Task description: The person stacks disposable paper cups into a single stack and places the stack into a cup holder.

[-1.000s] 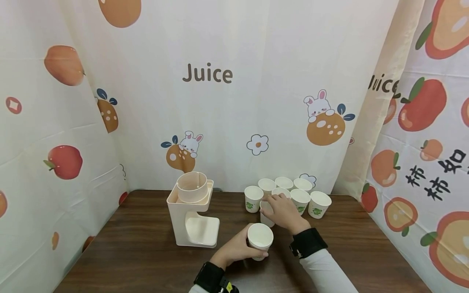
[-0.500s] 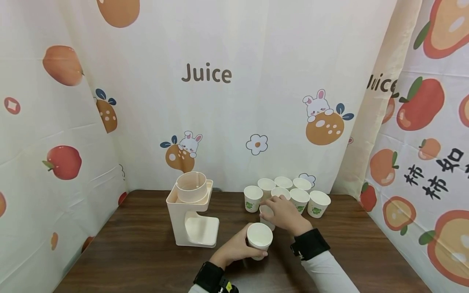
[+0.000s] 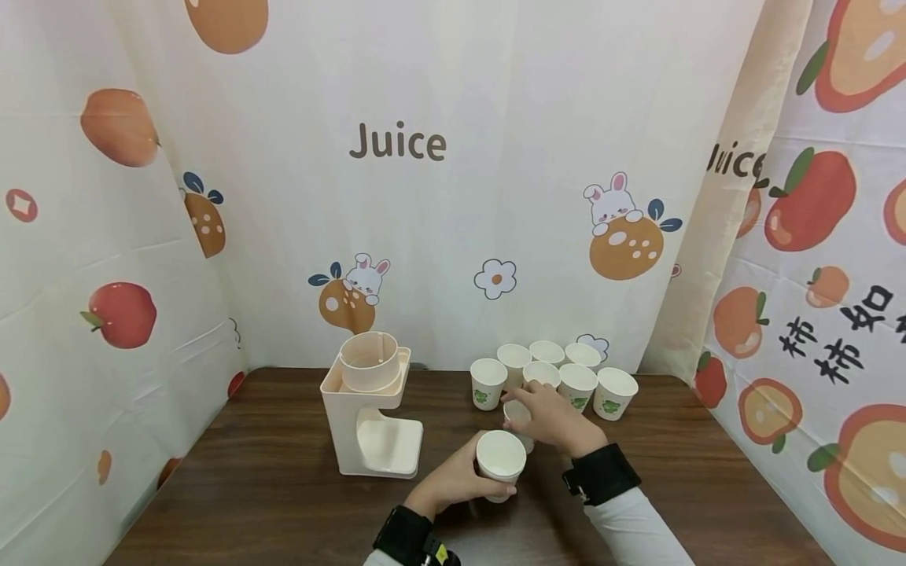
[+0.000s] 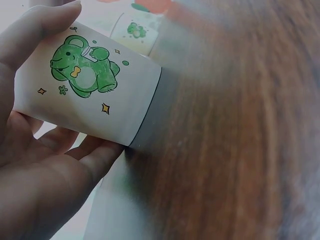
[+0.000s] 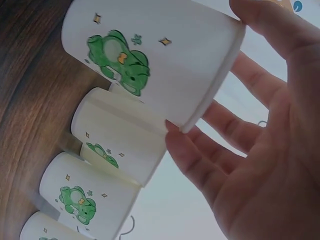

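Head view: the left hand [image 3: 454, 480] grips the nearest cup [image 3: 500, 462]; the right hand [image 3: 551, 415] holds a second cup [image 3: 518, 413] just behind, before the grouped cups [image 3: 577, 381]. Left wrist: fingers [image 4: 102, 157] curl round the nearest cup (green bear [image 4: 86, 69] printed on it). Right wrist: fingers [image 5: 187, 152], partly spread, pinch the second cup's rim [image 5: 206, 86].

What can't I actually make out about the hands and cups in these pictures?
Head: left hand, partly hidden behind the left-hand cup.
Head: right-hand cup, partly hidden by the right hand.
Right wrist: lowest cup, cut off by the bottom edge.
Left wrist: tabletop grain, blurred.
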Demonstrator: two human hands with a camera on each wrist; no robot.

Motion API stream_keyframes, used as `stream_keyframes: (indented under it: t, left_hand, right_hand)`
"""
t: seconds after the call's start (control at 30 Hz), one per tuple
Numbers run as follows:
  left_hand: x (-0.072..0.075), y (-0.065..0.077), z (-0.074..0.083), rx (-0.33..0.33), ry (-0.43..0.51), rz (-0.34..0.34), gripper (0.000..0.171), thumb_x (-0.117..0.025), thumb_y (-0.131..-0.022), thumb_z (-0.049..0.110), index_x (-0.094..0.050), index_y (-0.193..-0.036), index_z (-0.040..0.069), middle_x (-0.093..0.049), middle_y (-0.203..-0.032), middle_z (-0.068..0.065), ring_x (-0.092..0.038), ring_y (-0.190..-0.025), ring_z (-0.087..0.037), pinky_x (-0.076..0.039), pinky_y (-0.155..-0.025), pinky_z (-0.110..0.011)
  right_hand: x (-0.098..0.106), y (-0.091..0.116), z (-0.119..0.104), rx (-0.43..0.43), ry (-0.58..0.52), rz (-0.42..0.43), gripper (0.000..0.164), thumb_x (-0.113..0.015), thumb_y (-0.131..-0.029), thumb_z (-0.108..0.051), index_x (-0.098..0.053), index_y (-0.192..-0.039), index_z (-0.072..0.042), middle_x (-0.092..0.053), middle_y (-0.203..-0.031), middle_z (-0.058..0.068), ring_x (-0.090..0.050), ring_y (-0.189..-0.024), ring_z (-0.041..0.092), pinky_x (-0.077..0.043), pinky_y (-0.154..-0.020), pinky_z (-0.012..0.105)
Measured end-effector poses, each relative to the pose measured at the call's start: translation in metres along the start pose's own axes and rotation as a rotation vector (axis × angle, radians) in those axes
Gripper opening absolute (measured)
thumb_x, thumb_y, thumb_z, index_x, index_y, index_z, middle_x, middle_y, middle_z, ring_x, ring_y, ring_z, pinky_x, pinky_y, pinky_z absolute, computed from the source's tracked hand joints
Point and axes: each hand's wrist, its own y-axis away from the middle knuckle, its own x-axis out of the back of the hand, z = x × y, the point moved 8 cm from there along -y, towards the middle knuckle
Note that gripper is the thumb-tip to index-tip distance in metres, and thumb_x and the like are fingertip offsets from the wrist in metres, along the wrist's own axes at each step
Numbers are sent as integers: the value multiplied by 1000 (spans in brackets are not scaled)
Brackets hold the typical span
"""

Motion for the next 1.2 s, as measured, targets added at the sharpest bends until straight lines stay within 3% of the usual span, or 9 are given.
stream_keyframes:
  t: [0.17, 0.47, 0.83, 1.0, 1.2]
  left_hand:
    - [0, 0, 0, -5, 6, -5, 72, -83, -80, 5, -45, -141, 13, -58, -126, 0, -56, -116, -17, -41, -99, -40]
    - [1, 0, 0, -18, 0, -7, 71, -83, -80, 6, -46, -140, 13, -59, -125, 0, -56, -115, -17, -42, -98, -38]
    - [0, 3, -3, -5, -1, -17, 72, -84, -81, 11, -45, -141, 15, -58, -126, 1, -56, -116, -18, -42, -99, -40]
    - [0, 3, 0, -7, 0, -11, 72, -84, -81, 8, -45, -141, 13, -58, -125, 0, -56, -115, -18, -42, -98, -40]
    - [1, 2, 0, -14, 2, -7, 71, -84, -81, 9, -45, -140, 15, -59, -124, 1, -57, -114, -17, -43, -98, -38]
  right_hand:
    - [2, 2, -1, 4, -42, -9, 38, -81, -85, -30, -70, -118, -13, -61, -108, 13, -59, -96, 32, -51, -78, 50]
    - [6, 7, -4, 60, -19, 75, 38, -82, -85, -26, -70, -117, -11, -65, -108, 15, -61, -97, 35, -51, -80, 52]
    - [8, 17, -2, 6, -111, 132, 39, -79, -87, -27, -71, -122, -13, -63, -121, 13, -55, -111, 36, -46, -91, 54]
    - [18, 25, -3, 45, -136, 255, 37, -77, -89, -24, -70, -124, -12, -61, -127, 17, -54, -119, 38, -46, -94, 56]
    - [37, 37, -13, 148, -117, 435, 38, -80, -87, -21, -70, -122, -10, -61, -131, 18, -56, -113, 39, -49, -85, 54]
